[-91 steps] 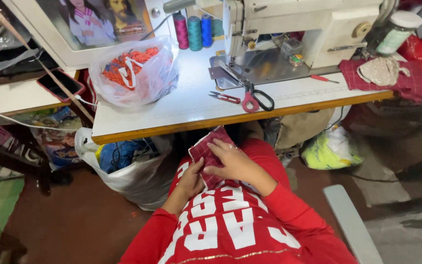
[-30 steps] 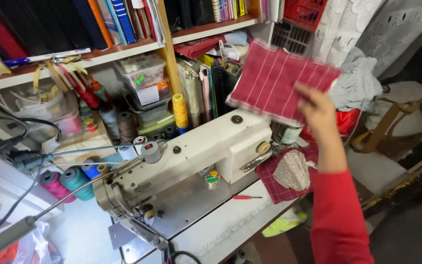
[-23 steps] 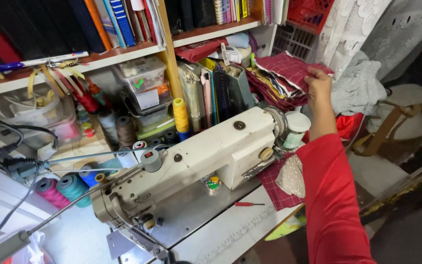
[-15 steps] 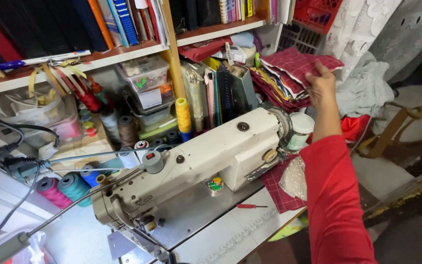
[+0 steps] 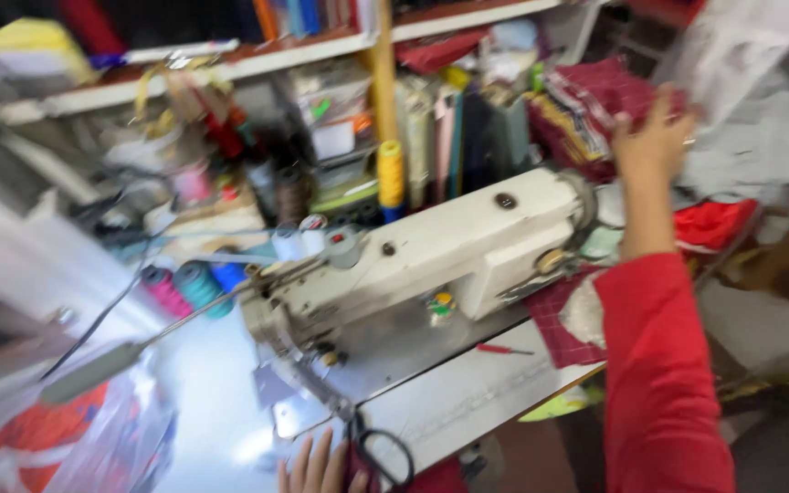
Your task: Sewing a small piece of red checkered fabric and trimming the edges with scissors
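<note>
Your right hand (image 5: 652, 137) is raised with fingers spread, resting on the red checked cloth pile (image 5: 595, 105) on the shelf; it grips nothing firmly that the blur lets you confirm. Your left hand (image 5: 317, 467) lies flat and empty on the bench (image 5: 468, 402), just beside the scissors (image 5: 381, 452). Between both hands stands the sewing machine (image 5: 431, 256). Cloth judged light, limp; take it by a folded edge.

Heavy motion blur throughout; bright glare lower left, possibly lamp.
</note>
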